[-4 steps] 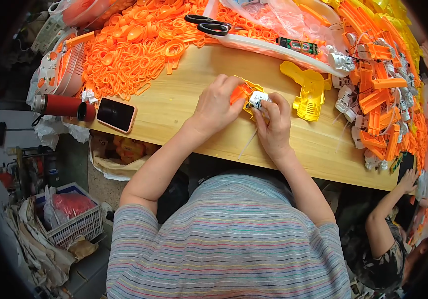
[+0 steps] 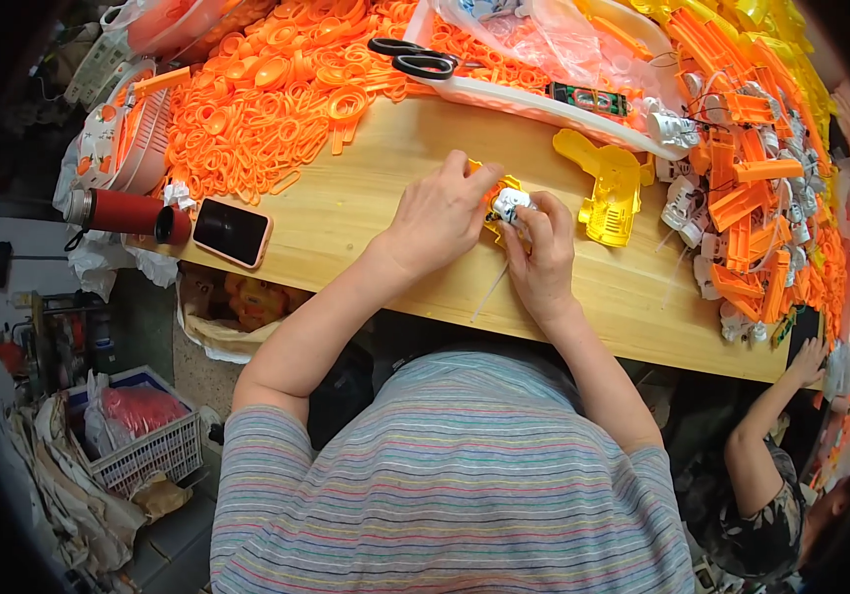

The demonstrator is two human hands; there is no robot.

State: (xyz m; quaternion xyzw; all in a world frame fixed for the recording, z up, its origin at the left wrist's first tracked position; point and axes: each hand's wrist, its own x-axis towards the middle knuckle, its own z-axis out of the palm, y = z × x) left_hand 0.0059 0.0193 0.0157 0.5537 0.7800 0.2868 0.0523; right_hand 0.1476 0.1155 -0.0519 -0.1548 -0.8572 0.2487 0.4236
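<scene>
A: Head view. Left hand (image 2: 440, 213) and right hand (image 2: 542, 259) meet mid-surface over a small piece: yellow shell (image 2: 496, 213) with a white-grey insert (image 2: 510, 205) sitting in it.

B: Grip state?

A: Both clenched on that piece. Left fingers curl over the shell's far edge, right thumb and forefinger pinch the insert from the near side. It's held low, at or just above the wooden surface (image 2: 366, 213); can't tell if it touches, the hands cover it.

B: How to do it well?

A: My judgement: keep the shell braced by the left hand, press the insert straight in with the right fingertips, no twisting. Thin plastic, likely to flex or pop out if pushed at an angle.

B: Materials nearby?

A: Second shell (image 2: 611, 188), yellow, glossy moulded plastic, pistol-like outline, lying flat just right of the hands. Heap of orange parts (image 2: 267, 99) at far left, rings and loops, hard and shiny. Black-handled scissors (image 2: 413, 59) on a white tray (image 2: 504, 97) at the far edge. More orange parts and grey-white units (image 2: 742, 198) piled at right.

B: Left edge?

A: Phone (image 2: 232, 232), dark glass, pink case, flat. Red flask (image 2: 126, 213) lying on its side beside it, smooth metal look.

B: Anyone else?

A: Another person's hand (image 2: 809, 358) at the lower right edge of the surface, apart from these two.
</scene>
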